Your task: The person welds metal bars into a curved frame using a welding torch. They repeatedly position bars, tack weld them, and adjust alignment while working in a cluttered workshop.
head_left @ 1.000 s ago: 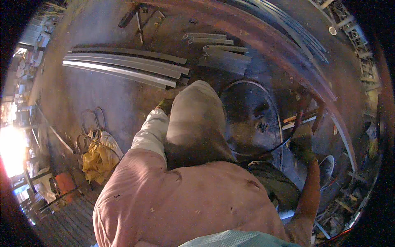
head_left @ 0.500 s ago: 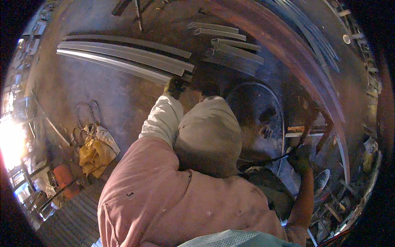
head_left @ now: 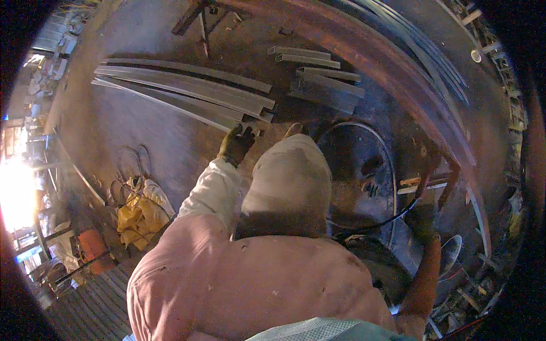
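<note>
My left hand (head_left: 235, 145), in a dark glove, has its fingers apart and is just off the near end of a thin grey metal bar (head_left: 170, 107). That bar lies at a slant in front of several long grey metal channels (head_left: 187, 81) on the floor. A small piece (head_left: 260, 133) is on the floor to the right of my fingertips. My right hand (head_left: 422, 220), gloved and in shadow, is low at the right, where a black cable (head_left: 375, 224) runs up to it. Its fingers are too dark to make out. My bent leg (head_left: 290, 176) rises between my arms.
Shorter grey tubes (head_left: 327, 85) lie farther off, beside a long rusty beam (head_left: 364, 48). The cable's loop spreads right of my leg. A yellow and white bag (head_left: 142, 216) and an orange container (head_left: 92, 248) are at the left. A round pan-like thing (head_left: 451, 254) is beyond my right forearm.
My left hand has come off the front bar and moved slightly nearer, fingers spreading. The bar's near end has swung toward me, away from the channels. My right hand has shifted little.
</note>
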`<state>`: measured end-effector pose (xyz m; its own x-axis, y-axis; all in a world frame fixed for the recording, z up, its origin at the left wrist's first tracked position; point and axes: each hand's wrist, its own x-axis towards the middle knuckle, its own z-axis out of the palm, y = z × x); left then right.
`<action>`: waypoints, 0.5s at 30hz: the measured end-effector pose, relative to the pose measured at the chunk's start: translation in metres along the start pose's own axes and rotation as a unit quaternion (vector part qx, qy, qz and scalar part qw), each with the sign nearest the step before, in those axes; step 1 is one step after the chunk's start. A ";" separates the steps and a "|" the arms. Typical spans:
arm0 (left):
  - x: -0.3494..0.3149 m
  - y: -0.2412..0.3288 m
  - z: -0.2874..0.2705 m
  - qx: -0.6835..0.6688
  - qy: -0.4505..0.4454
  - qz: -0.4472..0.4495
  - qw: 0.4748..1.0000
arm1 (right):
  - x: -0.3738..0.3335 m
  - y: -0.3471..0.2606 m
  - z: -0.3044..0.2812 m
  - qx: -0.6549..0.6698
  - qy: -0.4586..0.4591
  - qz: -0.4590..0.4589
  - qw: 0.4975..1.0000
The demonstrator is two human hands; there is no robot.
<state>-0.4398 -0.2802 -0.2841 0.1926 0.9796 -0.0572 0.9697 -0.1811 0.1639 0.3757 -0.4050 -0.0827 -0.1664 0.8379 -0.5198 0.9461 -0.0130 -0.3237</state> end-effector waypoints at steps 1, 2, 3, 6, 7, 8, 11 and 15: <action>-0.007 -0.001 -0.019 0.113 0.015 0.040 0.993 | 0.007 -0.010 -0.006 0.027 -0.021 0.023 0.999; -0.012 -0.001 -0.036 0.219 0.031 0.074 0.972 | 0.011 -0.020 -0.013 0.053 -0.042 0.047 0.997; -0.010 0.001 -0.054 0.319 0.052 0.105 0.940 | 0.007 -0.029 -0.019 0.048 -0.038 0.036 0.997; -0.001 0.004 -0.102 0.505 0.106 0.134 0.846 | 0.000 -0.077 -0.042 0.091 -0.036 0.008 0.995; 0.000 0.003 -0.121 0.542 0.116 0.129 0.822 | -0.008 -0.125 -0.060 0.149 -0.044 0.005 0.988; 0.007 0.007 -0.133 0.566 0.128 0.122 0.805 | -0.013 -0.139 -0.073 0.180 -0.049 0.014 0.982; 0.023 0.022 -0.179 0.641 0.140 0.104 0.747 | -0.015 -0.150 -0.086 0.251 -0.068 0.050 0.964; 0.022 0.092 -0.269 0.966 0.116 0.025 0.230 | -0.016 -0.191 -0.097 0.168 -0.017 -0.022 0.985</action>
<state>-0.3873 -0.2522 -0.0050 0.4154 0.9096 -0.0111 -0.7326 0.3273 -0.5967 0.2244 -0.3628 0.0644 -0.2189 0.8230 -0.5242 0.7936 -0.1624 -0.5864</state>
